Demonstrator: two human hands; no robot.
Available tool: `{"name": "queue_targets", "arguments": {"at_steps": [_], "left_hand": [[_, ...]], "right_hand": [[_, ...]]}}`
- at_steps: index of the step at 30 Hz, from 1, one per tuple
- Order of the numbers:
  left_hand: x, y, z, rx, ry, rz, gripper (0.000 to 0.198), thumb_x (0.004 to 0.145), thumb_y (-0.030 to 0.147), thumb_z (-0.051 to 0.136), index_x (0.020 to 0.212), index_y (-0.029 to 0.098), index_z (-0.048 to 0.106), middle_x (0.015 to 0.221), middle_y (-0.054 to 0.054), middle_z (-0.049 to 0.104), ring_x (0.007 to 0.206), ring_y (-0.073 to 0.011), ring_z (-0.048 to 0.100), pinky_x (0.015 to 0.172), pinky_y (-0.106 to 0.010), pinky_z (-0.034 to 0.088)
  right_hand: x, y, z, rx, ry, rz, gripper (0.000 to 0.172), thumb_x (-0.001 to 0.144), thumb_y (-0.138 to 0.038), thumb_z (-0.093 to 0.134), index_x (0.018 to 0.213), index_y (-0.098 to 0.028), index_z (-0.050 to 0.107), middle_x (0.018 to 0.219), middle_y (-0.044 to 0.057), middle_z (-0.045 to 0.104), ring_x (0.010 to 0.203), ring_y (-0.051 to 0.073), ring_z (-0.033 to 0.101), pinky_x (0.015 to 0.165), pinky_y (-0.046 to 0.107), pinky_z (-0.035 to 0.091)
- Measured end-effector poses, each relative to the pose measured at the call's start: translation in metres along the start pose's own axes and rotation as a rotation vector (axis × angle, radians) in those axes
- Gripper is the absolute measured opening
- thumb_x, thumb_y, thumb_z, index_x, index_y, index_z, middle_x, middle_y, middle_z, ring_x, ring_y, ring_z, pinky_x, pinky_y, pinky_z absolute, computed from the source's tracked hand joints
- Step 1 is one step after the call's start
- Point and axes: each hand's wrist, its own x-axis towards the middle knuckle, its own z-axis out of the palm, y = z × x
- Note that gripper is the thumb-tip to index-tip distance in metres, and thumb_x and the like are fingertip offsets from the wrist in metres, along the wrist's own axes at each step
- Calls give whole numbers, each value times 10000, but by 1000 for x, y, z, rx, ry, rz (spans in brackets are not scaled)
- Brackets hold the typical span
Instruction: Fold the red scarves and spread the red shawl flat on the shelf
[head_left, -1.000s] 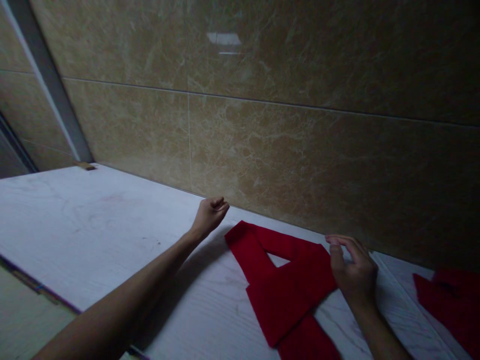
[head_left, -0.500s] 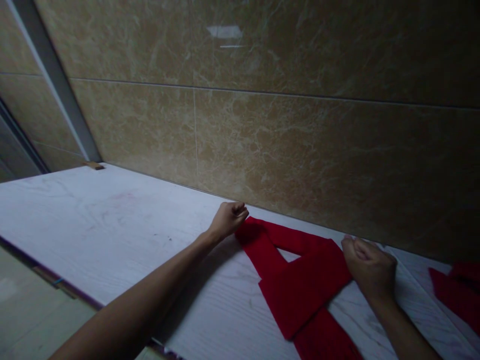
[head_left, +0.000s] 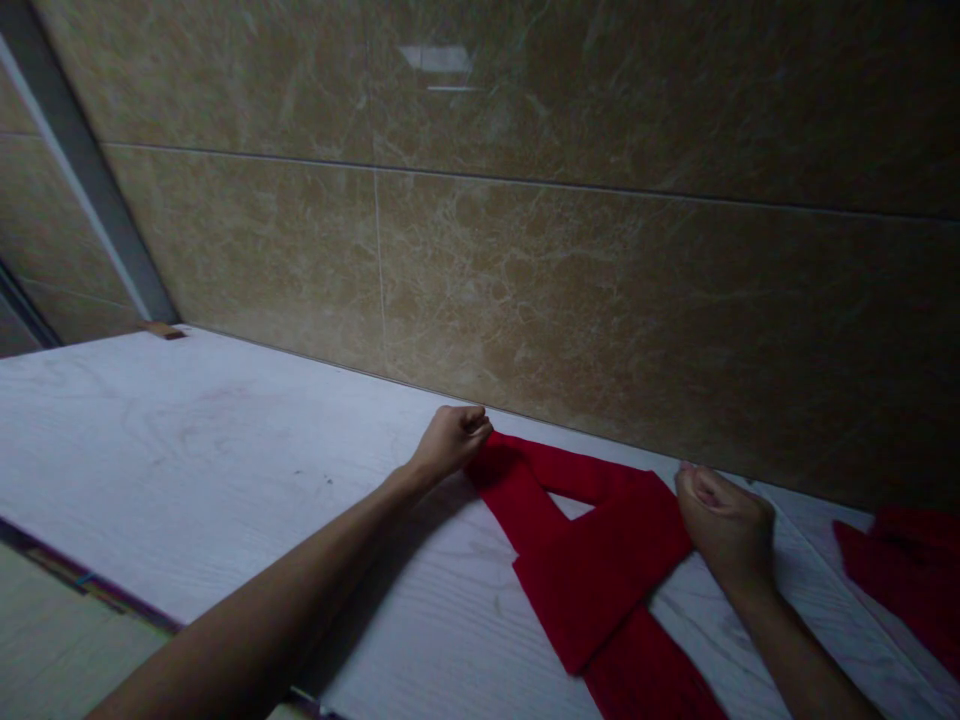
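Note:
A folded red cloth (head_left: 600, 565) lies on the white wood-grain table (head_left: 225, 460), close to the tiled wall. My left hand (head_left: 450, 440) is closed in a pinch on the cloth's far left corner. My right hand (head_left: 724, 525) is closed on the cloth's right corner, knuckles up. The cloth forms a loop with a small triangle of bare table showing between its bands. Its lower end runs off the bottom of the picture.
A second red cloth (head_left: 907, 575) lies at the far right of the table. A brown marbled tile wall (head_left: 525, 250) rises right behind the table. A small wooden block (head_left: 161, 330) sits at the table's far left corner. The table's front edge runs along the lower left.
My left hand moved right and closed on the cloth's left corner. My right hand, with fingers spread a second ago, closed on the right corner.

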Motion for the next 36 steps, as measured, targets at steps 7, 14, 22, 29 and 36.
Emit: {"name": "queue_targets", "arguments": {"at_steps": [7,14,22,29,36], "left_hand": [[-1,0,1,6,-13,5,330,786,315,455,572,220,223,558,64,185,562,-87,201,546,-275,161],[-3,-3,6,10,-47,0,371,818,345,473,582,219,217,568,64,177,573,-94,195,555,-275,159],[-6,0,11,6,-109,-25,367,840,349,469,584,217,242,552,68,190,569,-96,203,550,-265,169],[-9,3,12,86,-203,14,329,849,341,448,588,218,289,535,68,243,549,-102,239,554,-272,178],[-7,4,9,101,-164,-14,360,870,377,440,584,220,286,527,63,250,551,-108,233,562,-276,184]], "right_hand": [[0,2,-2,-3,41,-11,509,927,-182,534,515,-227,239,508,-76,203,438,70,219,463,262,221],[1,9,-8,-4,81,5,507,903,-153,538,500,-225,238,505,-70,198,432,66,212,450,258,216],[-2,15,-6,-12,68,4,482,873,-122,524,497,-216,238,516,-70,187,431,58,212,447,240,223],[-4,21,-5,-40,34,72,467,859,-177,502,488,-228,223,516,-64,171,421,64,211,442,248,219],[-6,28,-9,-38,47,106,459,847,-184,520,509,-237,216,526,-65,169,431,71,210,446,257,213]]}}
